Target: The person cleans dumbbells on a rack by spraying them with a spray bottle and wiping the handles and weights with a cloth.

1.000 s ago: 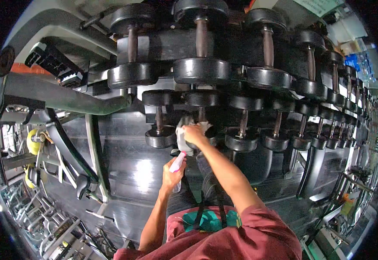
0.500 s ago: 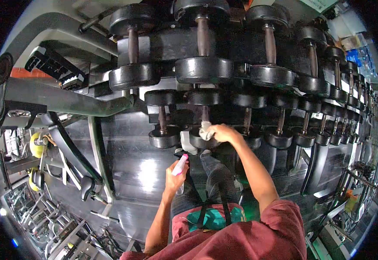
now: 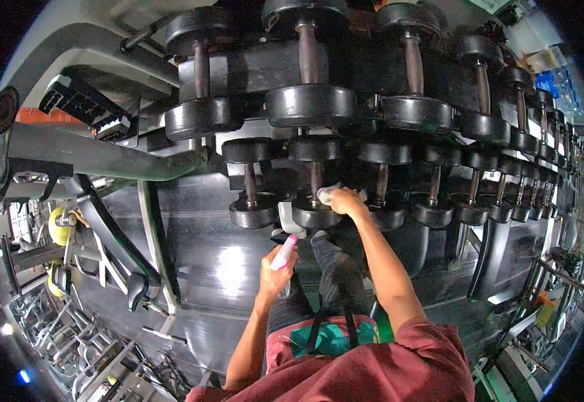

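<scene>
My right hand [image 3: 347,202] is closed on a whitish cloth [image 3: 328,194], which lies against the inner right side of a black dumbbell's [image 3: 315,213] near head on the lower rack row. That dumbbell's brown handle runs away from me, and its far head is uncovered. Wrapped around a spray bottle [image 3: 283,254] with a pink and white top, my left hand [image 3: 273,275] is held lower, in front of my legs. The bottle's body is partly hidden by the fingers. To the right of the cloth sits a neighbouring dumbbell [image 3: 384,213], close to my knuckles.
Larger dumbbells [image 3: 310,107] fill the upper row, above the lower one. Both rows curve away to the right. A grey machine frame [image 3: 104,151] stands at the left, with a padded bench [image 3: 114,241] below it. My feet are near the rack's base.
My right hand has shifted slightly right with the cloth, from the top of the dumbbell's near head to its right side. The left hand with the spray bottle moved a little right.
</scene>
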`<state>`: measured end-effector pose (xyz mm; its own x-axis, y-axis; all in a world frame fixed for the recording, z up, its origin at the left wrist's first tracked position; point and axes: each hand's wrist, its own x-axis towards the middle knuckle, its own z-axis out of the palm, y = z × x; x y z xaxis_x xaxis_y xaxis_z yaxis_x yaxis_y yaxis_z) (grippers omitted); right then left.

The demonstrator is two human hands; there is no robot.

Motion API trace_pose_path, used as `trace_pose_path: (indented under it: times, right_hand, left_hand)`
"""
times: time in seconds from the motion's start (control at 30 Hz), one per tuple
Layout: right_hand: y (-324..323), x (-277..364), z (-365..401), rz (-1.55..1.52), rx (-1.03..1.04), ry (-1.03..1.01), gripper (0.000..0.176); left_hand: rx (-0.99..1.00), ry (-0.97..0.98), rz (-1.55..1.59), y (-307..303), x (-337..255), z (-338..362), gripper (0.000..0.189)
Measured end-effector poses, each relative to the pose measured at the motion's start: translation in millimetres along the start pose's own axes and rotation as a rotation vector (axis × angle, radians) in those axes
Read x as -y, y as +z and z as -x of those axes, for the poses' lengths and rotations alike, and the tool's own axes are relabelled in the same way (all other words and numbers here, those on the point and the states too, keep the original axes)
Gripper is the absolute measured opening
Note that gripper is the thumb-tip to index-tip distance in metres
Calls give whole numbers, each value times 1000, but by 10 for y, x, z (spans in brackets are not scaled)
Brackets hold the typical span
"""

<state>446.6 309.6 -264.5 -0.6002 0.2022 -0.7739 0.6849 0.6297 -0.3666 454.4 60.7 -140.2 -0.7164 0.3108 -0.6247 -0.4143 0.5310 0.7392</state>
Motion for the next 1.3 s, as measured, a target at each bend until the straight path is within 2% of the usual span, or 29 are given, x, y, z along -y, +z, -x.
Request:
trace_pose_path:
  times: [0.07,0.13,0.2,0.27,0.3,0.33,0.37,0.4,0.47,0.53,0.63,0.67,0.7,0.73,0.8,0.87,0.93,0.97,1.03,1.1,1.13,1.2,1.27,1.3]
  right_hand:
    - [-155,113,185,88,98,-300,28]
    - [-246,306,320,-94,123,-686,29]
    - [-47,470,229,-380,77,-592,32]
    - [-75,740,230,-311,-128,-601,35]
    - [-27,851,159,-288,-171,-510,37]
    - [71,922,51,-266,-213,-417,40]
    - [432,849,-285,-229,-275,-403,39]
    - [507,850,-281,-190,-196,-298,35]
    - [590,799,-302,-74,-83,-304,31]
    - [402,850,-233,-27,-68,-287,28]
    - [223,624,-169,40,156,-400,31]
    - [208,425,-165,-102,134,-520,33]
    - [207,240,-117,-126,39,-488,34]
    - [187,2,-216,-167,162,-535,38]
    - [-245,-90,166,-105,173,-268,39]
    - [-278,-324,192,-59,101,-221,37]
    - [-172,-422,172,-54,-95,-84,36]
    - [-97,-441,144,-53,-98,-85,36]
    - [58,-428,48,-194,-392,10,36]
    - [113,-339,-80,-271,-439,58,38]
    - [122,-284,-104,-343,-484,114,40]
    - [295,-328,-277,-186,-264,-29,45]
    - [490,-323,-386,-190,-100,-109,49]
    - [495,-322,-402,-215,-132,-79,43]
  left_hand:
    - [-2,-20,10,4,0,11,15]
    - [-2,-37,16,8,49,8,15]
    - [-11,136,4,23,185,-26,19]
    - [-23,111,-6,20,90,-11,17]
    - [-30,83,-14,18,44,3,16]
    - [-30,82,-20,18,22,4,16]
    - [-31,84,-12,23,4,2,15]
    - [-32,87,-2,29,-15,6,15]
    - [-35,85,-16,46,-58,24,14]
    - [-33,81,-29,42,-54,23,14]
    - [-18,77,13,64,95,35,13]
    - [-22,104,-3,64,161,25,14]
    - [-29,131,-18,67,196,19,14]
    - [-33,131,-12,71,183,19,14]
    - [-32,101,-17,65,143,38,15]
    - [-18,68,4,64,122,44,15]
    - [-2,39,25,79,109,46,15]
    - [8,4,33,85,107,52,15]
    - [15,-28,36,96,138,58,15]
    - [25,167,34,123,213,55,18]
    - [26,166,27,121,240,54,18]
    - [39,135,27,126,282,70,18]
    - [35,147,17,132,262,97,18]
    - [24,161,11,131,244,106,18]
